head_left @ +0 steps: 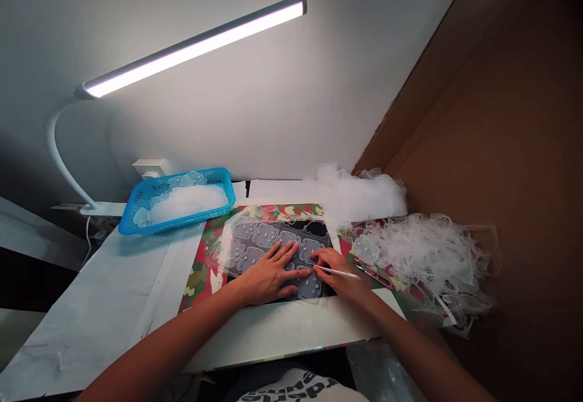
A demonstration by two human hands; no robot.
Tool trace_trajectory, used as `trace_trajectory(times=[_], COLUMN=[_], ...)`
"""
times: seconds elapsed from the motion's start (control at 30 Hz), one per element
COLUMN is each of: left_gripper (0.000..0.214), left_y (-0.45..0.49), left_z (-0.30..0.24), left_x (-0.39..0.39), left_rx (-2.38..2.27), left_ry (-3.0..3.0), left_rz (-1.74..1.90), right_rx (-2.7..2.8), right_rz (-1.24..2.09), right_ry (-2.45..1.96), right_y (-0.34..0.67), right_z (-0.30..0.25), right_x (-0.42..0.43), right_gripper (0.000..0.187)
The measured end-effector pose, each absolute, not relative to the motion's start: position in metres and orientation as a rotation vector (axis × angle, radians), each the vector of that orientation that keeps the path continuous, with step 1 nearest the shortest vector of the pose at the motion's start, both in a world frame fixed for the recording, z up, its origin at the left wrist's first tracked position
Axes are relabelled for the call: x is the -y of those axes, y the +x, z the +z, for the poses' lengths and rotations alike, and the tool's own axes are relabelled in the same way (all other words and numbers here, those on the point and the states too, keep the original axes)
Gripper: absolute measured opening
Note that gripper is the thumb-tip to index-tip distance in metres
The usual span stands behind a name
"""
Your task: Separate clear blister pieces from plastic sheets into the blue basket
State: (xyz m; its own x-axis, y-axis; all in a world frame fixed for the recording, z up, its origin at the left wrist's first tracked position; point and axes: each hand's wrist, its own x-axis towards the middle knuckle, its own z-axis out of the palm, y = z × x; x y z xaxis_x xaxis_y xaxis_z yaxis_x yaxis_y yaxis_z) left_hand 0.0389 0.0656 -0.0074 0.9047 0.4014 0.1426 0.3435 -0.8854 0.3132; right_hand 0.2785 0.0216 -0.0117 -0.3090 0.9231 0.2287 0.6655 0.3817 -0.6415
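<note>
A translucent sheet (250,237) with rows of rounded-square outlined pieces lies over a black surface on the work board. My left hand (268,273) rests flat on this sheet, fingers spread, pressing near its middle. In my right hand (334,271) is a slim white pen-like tool (345,274), pinched between thumb and fingers. Its tip points left onto the sheet, just beside my left fingertips; the exact tip is too small to make out. Right of that hand lie tweezers (373,273) and one loose clear piece (365,249).
A blue basket (177,227) holding translucent pieces stands at the back left. Tangled clear offcut strips (439,262) heap at the right, with a white filmy pile (364,195) behind. A lit lamp (195,47) hangs above; a cardboard wall (492,147) borders the right.
</note>
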Motion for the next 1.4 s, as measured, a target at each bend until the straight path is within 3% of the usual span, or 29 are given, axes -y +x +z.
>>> trace_trajectory(times=[0.13,0.37,0.53,0.73,0.97,1.1,1.23,1.4], left_gripper=[0.057,0.050,0.047,0.087,0.067,0.037,0.016,0.018], left_y=[0.040,0.035,0.055,0.113,0.137,0.132,0.125,0.121], left_z=[-0.007,0.000,0.020,0.018,-0.001,-0.011,-0.016,-0.018], left_x=[-0.065,-0.065,-0.085,-0.120,-0.131,-0.130,-0.121,-0.111], left_rx=[-0.560,-0.533,-0.693,-0.934,-0.927,-0.918,-0.904,-0.911], left_ry=[2.765,2.686,2.239,1.598,1.377,1.512,1.684,1.860], left_rz=[0.292,0.282,0.319,0.336,0.246,0.345,0.502,0.641], right_rx=[2.106,1.304,1.270,1.457,1.459,1.420,1.197,1.310], right_rz=[0.430,0.374,0.567,0.656,0.769,1.004,1.036,1.196], right_ry=[-1.324,-1.670,-1.557,-1.464,-1.436,-1.320,-1.327,-1.290], right_y=[0.278,0.330,0.332,0.298,0.297,0.305,0.314,0.316], right_z=[-0.014,-0.009,-0.002,0.011,0.007,0.007,0.007,0.009], right_x=[-0.023,-0.039,-0.028,-0.010,-0.012,-0.022,-0.046,-0.069], right_gripper=[0.013,0.025,0.029,0.021,0.020,0.021,0.029,0.032])
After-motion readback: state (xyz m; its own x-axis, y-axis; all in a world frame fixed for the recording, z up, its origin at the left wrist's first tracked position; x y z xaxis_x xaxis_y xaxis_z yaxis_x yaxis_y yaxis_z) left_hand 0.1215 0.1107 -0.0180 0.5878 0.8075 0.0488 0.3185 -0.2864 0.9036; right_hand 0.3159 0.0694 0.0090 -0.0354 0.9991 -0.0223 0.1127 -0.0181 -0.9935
